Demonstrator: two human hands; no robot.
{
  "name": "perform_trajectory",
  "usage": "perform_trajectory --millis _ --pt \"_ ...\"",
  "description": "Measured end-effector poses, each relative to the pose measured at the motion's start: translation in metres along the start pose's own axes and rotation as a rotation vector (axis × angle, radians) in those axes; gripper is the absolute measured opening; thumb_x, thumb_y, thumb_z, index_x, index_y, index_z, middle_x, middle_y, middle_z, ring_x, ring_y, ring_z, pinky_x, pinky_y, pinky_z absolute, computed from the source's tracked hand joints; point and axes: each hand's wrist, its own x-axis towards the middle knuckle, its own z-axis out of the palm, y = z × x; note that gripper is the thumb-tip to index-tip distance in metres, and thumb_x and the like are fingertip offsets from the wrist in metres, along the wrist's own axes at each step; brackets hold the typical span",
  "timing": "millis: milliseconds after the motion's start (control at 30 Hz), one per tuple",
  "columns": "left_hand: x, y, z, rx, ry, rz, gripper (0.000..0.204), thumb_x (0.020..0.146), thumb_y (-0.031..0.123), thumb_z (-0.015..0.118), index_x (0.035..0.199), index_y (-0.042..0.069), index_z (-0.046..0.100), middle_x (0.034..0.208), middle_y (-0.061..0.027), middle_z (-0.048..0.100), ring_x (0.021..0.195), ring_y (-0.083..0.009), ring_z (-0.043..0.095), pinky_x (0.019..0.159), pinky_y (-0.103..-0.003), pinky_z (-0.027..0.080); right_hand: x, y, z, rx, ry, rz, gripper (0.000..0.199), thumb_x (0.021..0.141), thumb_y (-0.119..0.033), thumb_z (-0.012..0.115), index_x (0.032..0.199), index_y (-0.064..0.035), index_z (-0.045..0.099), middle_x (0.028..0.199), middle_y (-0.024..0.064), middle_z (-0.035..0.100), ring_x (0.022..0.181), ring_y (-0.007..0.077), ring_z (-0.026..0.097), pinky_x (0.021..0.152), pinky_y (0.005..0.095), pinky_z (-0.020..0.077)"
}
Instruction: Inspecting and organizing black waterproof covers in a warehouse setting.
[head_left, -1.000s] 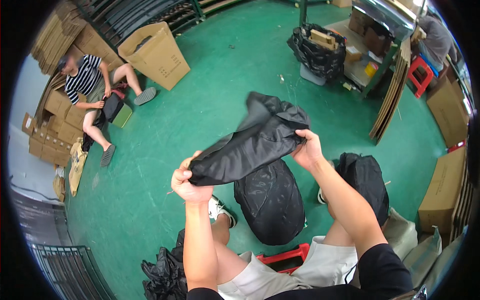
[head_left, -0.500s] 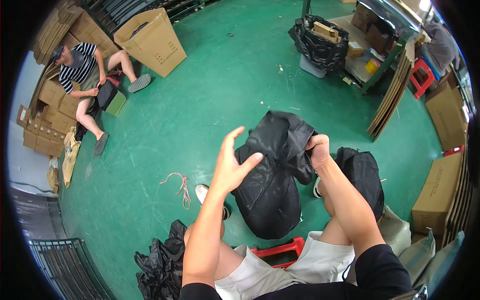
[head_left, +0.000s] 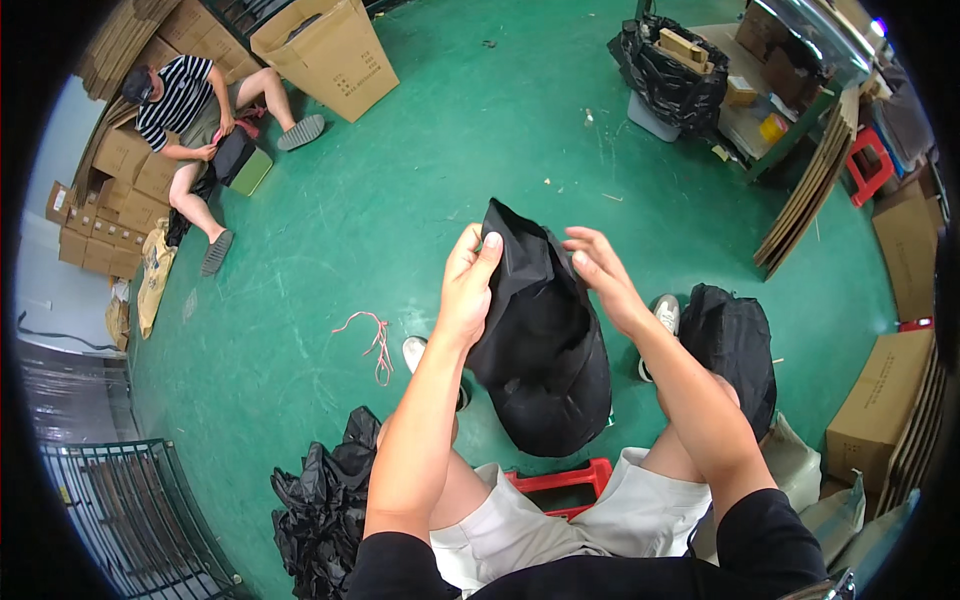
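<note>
A black fabric bag (head_left: 545, 385), bulging and rounded at its lower end, stands on the floor between my feet. My left hand (head_left: 468, 288) pinches the upper left edge of the bag, thumb on the near face, so a pointed flap of cloth rises above it. At the bag's upper right, my right hand (head_left: 606, 276) has its fingers apart, close to the cloth; whether a fingertip touches it I cannot tell. The bag's contents are hidden. By my right leg rests another full black bag (head_left: 727, 350).
Crumpled black bags (head_left: 325, 510) lie by my left leg. Pink string (head_left: 378, 345) is on the green floor. A red stool (head_left: 590, 480) shows beneath me. Ahead left, a seated person (head_left: 190, 120) handles a black and green thing beside a large carton (head_left: 335, 65). White sacks (head_left: 795, 460) lie right.
My left hand, open before, has taken hold of the bag's edge. The right hand has let go of the cloth and opened. The bag's bunched top is now pulled up.
</note>
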Motion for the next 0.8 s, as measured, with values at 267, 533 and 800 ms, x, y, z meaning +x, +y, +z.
perform_trajectory --millis 267,533,800 --pt "-0.007 0.0 0.01 -0.451 -0.025 -0.309 0.028 0.101 0.027 0.045 0.11 0.003 0.056 0.099 -0.0097 0.066 0.087 -0.018 0.066 0.08 -0.031 0.054 0.002 0.02 0.02 -0.281 -0.06 -0.102 0.048 0.078 0.003 0.058 0.126 0.001 0.049 0.11 0.0109 0.06 0.108 0.0184 0.054 0.096 0.0312 0.0402" --pt "0.007 0.027 -0.025 -0.407 0.056 -0.378 0.045 0.099 0.036 0.045 0.116 -0.004 0.058 0.109 -0.019 0.066 0.094 -0.0304 0.067 0.086 -0.044 0.055 0.01 0.0 -0.002 0.425 0.037 0.109 0.032 0.081 0.002 0.045 0.108 0.0045 0.062 0.096 0.007 0.068 0.087 0.0135 0.063 0.083 0.0256 0.0481" --pt "-0.003 0.057 -0.021 -0.102 -0.098 -0.453 0.035 0.074 0.012 0.078 0.101 -0.004 0.063 0.091 -0.0117 0.069 0.085 -0.018 0.067 0.081 -0.031 0.053 0.005 -0.022 -0.034 0.869 0.035 0.178 0.034 0.087 -0.012 0.039 0.112 0.0033 0.055 0.11 0.0171 0.063 0.098 0.0288 0.063 0.09 0.0412 0.0509"
